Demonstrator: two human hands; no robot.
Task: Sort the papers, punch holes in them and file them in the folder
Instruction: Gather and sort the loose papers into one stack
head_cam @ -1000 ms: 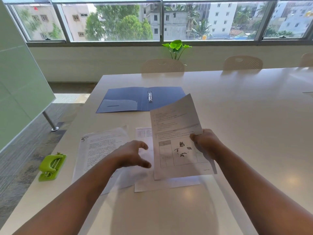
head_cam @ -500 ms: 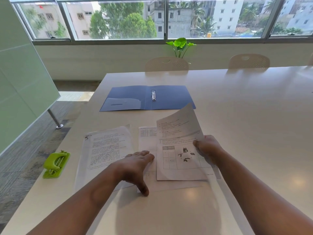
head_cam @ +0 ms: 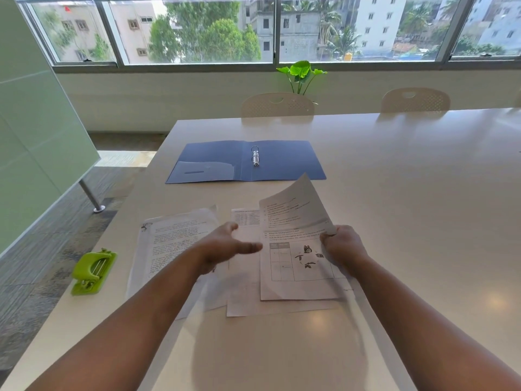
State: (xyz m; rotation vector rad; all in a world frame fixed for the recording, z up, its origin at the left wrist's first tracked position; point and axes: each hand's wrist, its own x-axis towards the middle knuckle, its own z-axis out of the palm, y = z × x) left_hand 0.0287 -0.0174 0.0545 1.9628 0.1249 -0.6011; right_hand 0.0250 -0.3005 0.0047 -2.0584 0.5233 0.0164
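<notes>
My right hand (head_cam: 342,246) pinches the right edge of a printed sheet with a table and small pictures (head_cam: 293,249); its far half curls upward. My left hand (head_cam: 225,246) hovers open, fingers spread, just left of that sheet, over a white sheet (head_cam: 245,294) lying beneath. A text-covered paper stack (head_cam: 169,244) lies to the left. The blue ring folder (head_cam: 279,162) lies open and flat further away, rings in the middle. A green hole punch (head_cam: 93,272) sits near the table's left edge.
The white table (head_cam: 423,207) stretches far to the right. Its left edge drops to the floor beside a green glass partition (head_cam: 36,136). Two chairs (head_cam: 277,104) and a potted plant (head_cam: 301,74) stand at the far side, under the windows.
The held sheet has come down lower and nearer the papers on the table. My left hand lifted off the papers and turned, its fingers now pointing right toward the held sheet.
</notes>
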